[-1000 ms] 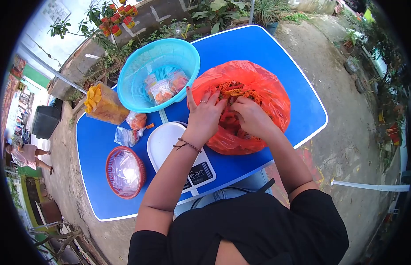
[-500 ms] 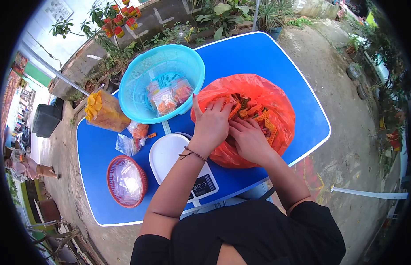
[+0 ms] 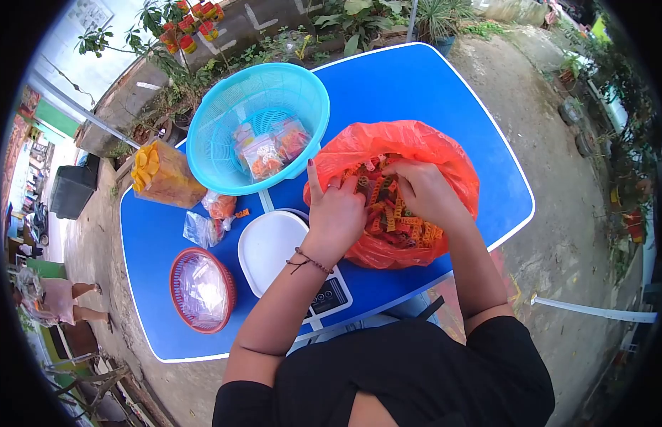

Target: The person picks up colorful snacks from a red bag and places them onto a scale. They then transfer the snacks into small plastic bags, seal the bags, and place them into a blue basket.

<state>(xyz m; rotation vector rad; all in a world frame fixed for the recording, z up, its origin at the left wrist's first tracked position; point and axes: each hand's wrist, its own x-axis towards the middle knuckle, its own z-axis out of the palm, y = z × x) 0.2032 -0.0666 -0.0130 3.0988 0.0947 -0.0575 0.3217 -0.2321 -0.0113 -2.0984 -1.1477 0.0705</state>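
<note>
A red plastic bag [image 3: 455, 167] with its mouth spread wide holds many small orange, yellow and dark ladder-shaped snack pieces [image 3: 402, 220]. At the bag's left rim is my left hand [image 3: 336, 219], index finger pointing up and the other fingers bent over the edge of the plastic. My right hand [image 3: 432, 192] reaches in from the right, fingers curled down at the snack pieces; whatever is between its fingertips is hidden. Just left of my left wrist lies a white digital scale [image 3: 270, 249], its dark key panel partly behind my forearm.
A turquoise basket [image 3: 210, 142] with several filled packets [image 3: 263, 158] stands behind the scale. Left of it are a bag of yellow chips [image 3: 163, 178], small plastic packets [image 3: 206, 229] and a red basket [image 3: 176, 285] of clear bags. All rest on a blue table [image 3: 388, 78]. A person [image 3: 57, 299] is at far left.
My right hand has lifted and shifted right and up within the bag, uncovering more snack pieces. My left hand has drawn back slightly towards the rim. The person at far left has moved.
</note>
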